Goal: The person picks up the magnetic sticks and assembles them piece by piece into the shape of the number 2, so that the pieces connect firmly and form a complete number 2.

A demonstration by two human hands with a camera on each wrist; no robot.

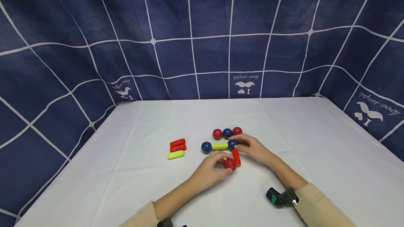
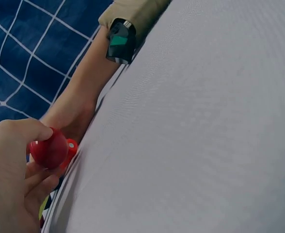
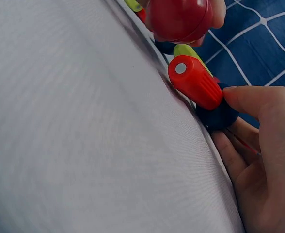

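Observation:
In the head view my left hand (image 1: 210, 171) pinches a red ball (image 1: 229, 164) between thumb and fingers. Beside that ball lies a red rod (image 1: 236, 157), its far end against a blue ball (image 1: 232, 144). My right hand (image 1: 254, 148) grips this blue ball with thumb and fingertips. A yellow-green rod (image 1: 219, 146) runs left from it to another blue ball (image 1: 206, 147). The right wrist view shows a pale round spot on the near end of the red rod (image 3: 197, 82), with the held red ball (image 3: 179, 19) apart from it.
Behind the hands sit a red ball (image 1: 217, 134), a blue ball (image 1: 227, 133) and a second red ball (image 1: 237, 131) in a row. To the left lie two red rods (image 1: 177, 143) and a yellow-green rod (image 1: 175, 155). A blue curtain (image 1: 208, 55) stands behind the white table (image 1: 151, 192).

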